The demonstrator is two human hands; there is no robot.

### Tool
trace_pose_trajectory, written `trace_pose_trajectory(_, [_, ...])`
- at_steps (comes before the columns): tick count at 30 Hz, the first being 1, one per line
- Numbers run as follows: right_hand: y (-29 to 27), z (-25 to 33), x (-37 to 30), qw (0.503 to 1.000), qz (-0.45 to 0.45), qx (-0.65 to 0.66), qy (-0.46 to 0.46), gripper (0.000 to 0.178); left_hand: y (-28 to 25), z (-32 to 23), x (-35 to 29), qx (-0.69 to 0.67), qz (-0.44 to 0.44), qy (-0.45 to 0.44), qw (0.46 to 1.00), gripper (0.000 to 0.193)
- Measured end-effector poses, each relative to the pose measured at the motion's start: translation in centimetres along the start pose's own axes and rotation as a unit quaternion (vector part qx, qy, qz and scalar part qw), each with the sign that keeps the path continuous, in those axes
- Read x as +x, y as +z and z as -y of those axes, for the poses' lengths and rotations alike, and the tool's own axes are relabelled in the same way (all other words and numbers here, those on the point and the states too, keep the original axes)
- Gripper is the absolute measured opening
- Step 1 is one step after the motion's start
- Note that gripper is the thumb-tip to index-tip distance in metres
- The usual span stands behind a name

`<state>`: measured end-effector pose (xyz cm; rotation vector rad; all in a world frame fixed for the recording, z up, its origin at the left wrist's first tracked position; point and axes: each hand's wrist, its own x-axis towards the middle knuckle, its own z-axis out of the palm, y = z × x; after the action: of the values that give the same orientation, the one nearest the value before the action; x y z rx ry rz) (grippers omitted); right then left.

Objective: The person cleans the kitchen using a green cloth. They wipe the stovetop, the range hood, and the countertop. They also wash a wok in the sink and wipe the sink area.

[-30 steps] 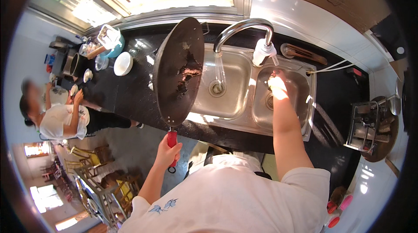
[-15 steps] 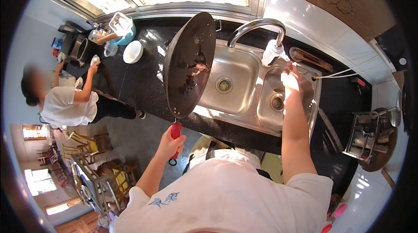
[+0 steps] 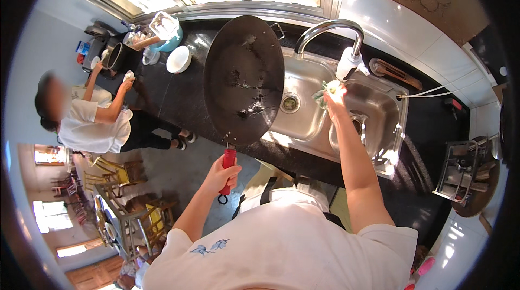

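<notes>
The fingers of the left hand (image 3: 222, 172) are closed around the red handle (image 3: 228, 163) of a wok (image 3: 244, 81), with the thumb lying across it. The fingers of the right hand (image 3: 337, 98) are bent and grasp a small, pale green and whitish soft thing (image 3: 320, 96); I cannot tell exactly what it is. This hand is above the divider of a steel double sink (image 3: 303, 119), just beside a white pump-like fitting (image 3: 349, 63).

The wok is tilted, its dark inside turned toward the wearer, with patches of shine and uneven marks on the surface. It is in front of the black counter (image 3: 179, 89), and in the view it covers the left edge of the sink. A chrome gooseneck faucet (image 3: 337, 24) bends above the sink, and at its right lies a long holder with brown sticks (image 3: 395, 72).

Farther to the left, a white bowl (image 3: 179, 60) stands on the counter, near a light blue tub (image 3: 173, 40). Beyond them, another person (image 3: 95, 127) in a white top stands near a dark pot (image 3: 115, 58). On the far right there is a metal rack (image 3: 457, 173).
</notes>
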<state>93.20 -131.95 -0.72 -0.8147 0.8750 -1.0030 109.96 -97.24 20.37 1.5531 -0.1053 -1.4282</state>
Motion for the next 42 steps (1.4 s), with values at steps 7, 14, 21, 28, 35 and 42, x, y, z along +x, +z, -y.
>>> trace_pose_trajectory(7, [10.1, 0.3, -8.3, 0.878, 0.146, -0.325, -0.320, 0.036, -1.6, 0.6, -2.1, -0.010, 0.047, -0.037, 0.998, 0.026])
trace_pose_trajectory(14, [14.7, -2.6, -21.2, 0.882, 0.335, -0.295, -0.153, 0.036, -7.9, -0.4, -2.8, 0.007, 0.148, -0.083, 0.985, 0.025])
trace_pose_trajectory(21, [10.9, -4.4, -21.6, 0.695, 0.232, -0.608, -0.305, 0.035, -18.0, -2.4, -5.0, 0.068, 0.281, -0.202, 0.936, 0.026])
trace_pose_trajectory(28, [13.9, -6.8, -33.4, 0.732, -0.038, -0.640, -0.230, 0.045, -20.7, -4.1, -5.8, 0.178, 0.358, -0.320, 0.859, 0.029])
trace_pose_trajectory(35, [14.1, -6.3, -47.5, 0.858, -0.116, -0.479, -0.143, 0.046, -16.8, -1.9, -6.6, 0.318, 0.466, -0.355, 0.745, 0.030])
trace_pose_trajectory(42, [5.1, -5.4, -60.3, 0.700, -0.400, -0.577, -0.127, 0.035, -13.5, 2.3, -11.7, 0.442, 0.545, -0.378, 0.604, 0.029])
